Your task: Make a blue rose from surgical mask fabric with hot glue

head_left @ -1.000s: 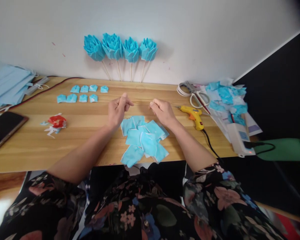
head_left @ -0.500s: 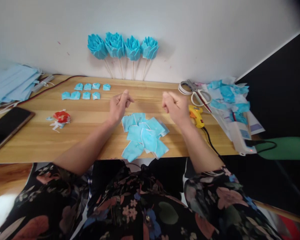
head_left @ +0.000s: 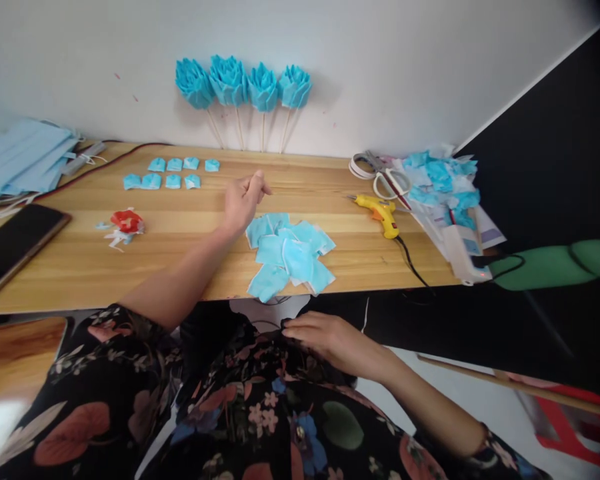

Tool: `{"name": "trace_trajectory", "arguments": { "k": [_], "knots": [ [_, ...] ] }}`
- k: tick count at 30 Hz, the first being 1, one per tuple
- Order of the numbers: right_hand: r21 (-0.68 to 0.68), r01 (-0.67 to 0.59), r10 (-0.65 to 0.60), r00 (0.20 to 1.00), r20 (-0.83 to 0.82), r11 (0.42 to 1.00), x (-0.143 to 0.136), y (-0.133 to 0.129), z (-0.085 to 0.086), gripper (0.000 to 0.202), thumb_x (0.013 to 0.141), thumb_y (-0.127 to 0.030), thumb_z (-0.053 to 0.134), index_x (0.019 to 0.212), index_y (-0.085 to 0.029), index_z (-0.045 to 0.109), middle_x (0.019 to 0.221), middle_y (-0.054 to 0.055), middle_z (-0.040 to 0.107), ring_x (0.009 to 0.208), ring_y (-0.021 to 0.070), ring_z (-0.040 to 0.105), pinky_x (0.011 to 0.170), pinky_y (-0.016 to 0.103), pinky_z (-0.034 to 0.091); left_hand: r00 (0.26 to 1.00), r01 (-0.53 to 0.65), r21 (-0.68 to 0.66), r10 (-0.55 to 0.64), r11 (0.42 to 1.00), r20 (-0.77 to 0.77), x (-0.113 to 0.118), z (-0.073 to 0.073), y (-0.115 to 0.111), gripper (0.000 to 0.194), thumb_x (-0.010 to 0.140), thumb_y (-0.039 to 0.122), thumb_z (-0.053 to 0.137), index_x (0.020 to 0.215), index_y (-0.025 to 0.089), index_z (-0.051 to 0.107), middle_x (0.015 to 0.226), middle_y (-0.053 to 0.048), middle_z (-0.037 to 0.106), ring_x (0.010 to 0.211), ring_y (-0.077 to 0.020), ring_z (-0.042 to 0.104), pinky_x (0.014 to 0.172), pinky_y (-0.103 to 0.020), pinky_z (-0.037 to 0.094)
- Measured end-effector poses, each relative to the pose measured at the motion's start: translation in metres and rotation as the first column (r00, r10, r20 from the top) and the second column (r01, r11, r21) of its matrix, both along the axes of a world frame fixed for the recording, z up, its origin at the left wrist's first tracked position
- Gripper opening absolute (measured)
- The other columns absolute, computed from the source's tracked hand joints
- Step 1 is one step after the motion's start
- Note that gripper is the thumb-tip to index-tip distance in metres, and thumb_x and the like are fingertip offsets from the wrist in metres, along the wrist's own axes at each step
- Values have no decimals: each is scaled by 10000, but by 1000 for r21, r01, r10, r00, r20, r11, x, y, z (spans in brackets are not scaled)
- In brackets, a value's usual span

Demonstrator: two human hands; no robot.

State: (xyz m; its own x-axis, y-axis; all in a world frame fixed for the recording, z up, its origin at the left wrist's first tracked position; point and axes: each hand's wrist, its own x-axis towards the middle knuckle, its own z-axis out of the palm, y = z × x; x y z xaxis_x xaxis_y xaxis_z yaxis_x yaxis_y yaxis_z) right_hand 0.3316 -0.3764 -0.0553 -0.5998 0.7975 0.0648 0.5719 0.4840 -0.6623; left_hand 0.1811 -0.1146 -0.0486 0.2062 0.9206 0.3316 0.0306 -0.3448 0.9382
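My left hand (head_left: 244, 199) is closed above the wooden table, thumb pressed to the curled fingers. Whether anything small is inside it is hidden. Just to its right and nearer me lies a loose pile of light-blue cut fabric pieces (head_left: 297, 259). Below the table edge, my right hand (head_left: 325, 337) rests on the dark floral clothing (head_left: 260, 380) at my lap, its fingers stretched out together. Folded blue pieces (head_left: 173, 181) lie in two rows beyond my left hand. A yellow glue gun (head_left: 384, 215) lies on the right of the table.
Four blue fabric flowers on sticks (head_left: 225, 81) lean against the wall. Scissors (head_left: 390, 180), a tape roll (head_left: 361, 167) and blue scraps (head_left: 443, 177) sit at the right. At the left are face masks (head_left: 27, 157), a phone (head_left: 20, 247) and a red crumpled piece (head_left: 127, 221).
My right hand has dropped from above the table, where it was closed, down to my lap with fingers extended. My left hand stays closed in nearly the same place. The view has shifted slightly.
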Motion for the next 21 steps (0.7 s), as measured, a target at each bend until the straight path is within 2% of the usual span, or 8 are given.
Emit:
{"name": "trace_trajectory", "arguments": {
  "k": [3,6,8,11,13,16,18,21],
  "knots": [
    [195,107,-107,994,-9,975,6,2,20,324,985,-282,566,1292,-197,623,1242,84,720,1142,198,655,985,368,513,1000,14,22,-14,1000,-15,0,-3,0,522,956,500,526,560,174,622,467,24,400,472,-105,373,499,-271,283],
    [373,294,-312,950,-12,880,17,21,41,311,971,-303,590,1268,-222,636,1171,79,741,1096,231,657,947,435,502,1000,18,19,-17,1000,-20,0,-4,1,499,954,480,532,575,172,633,485,23,417,474,-102,379,502,-269,288],
    [417,400,-446,895,16,816,22,42,46,294,993,-314,541,1237,-199,657,1178,103,730,1096,256,645,925,451,497,999,21,17,-21,1000,-30,-1,-4,1,494,956,473,524,584,170,636,493,21,427,478,-102,386,505,-268,296],
    [474,445,-551,828,105,760,23,75,40,344,991,-370,529,1230,-170,674,1227,130,707,1139,301,607,982,495,458,998,33,24,-32,999,-51,-1,-4,0,498,962,471,505,591,167,638,494,19,431,480,-104,393,505,-268,300],
    [486,432,-567,807,168,759,21,93,33,351,965,-419,567,1198,-190,694,1247,125,699,1145,314,594,1014,515,427,996,50,29,-47,998,-76,-1,-3,-1,497,965,470,497,602,166,646,492,17,444,482,-106,409,505,-266,306],
    [448,402,-526,828,195,798,21,110,23,275,917,-430,643,1046,-203,729,1201,109,710,1124,309,597,1020,515,411,984,131,28,-127,991,-122,-2,1,-5,489,960,481,496,627,164,661,510,5,498,508,-111,452,521,-259,341],
    [404,401,-489,861,139,822,24,115,20,180,895,-382,681,918,-207,718,1131,90,722,1085,286,613,1005,494,420,958,248,16,-242,969,-153,-3,5,-9,470,943,493,520,646,160,671,561,-13,572,543,-115,491,549,-254,381],
    [286,441,-451,892,-34,851,32,121,20,109,870,-317,708,835,-218,677,1055,59,726,1037,244,638,979,456,440,875,455,-39,-454,890,-170,-3,9,-15,390,913,488,578,769,154,720,702,-45,690,624,-125,561,624,-259,449]
  ]
}}
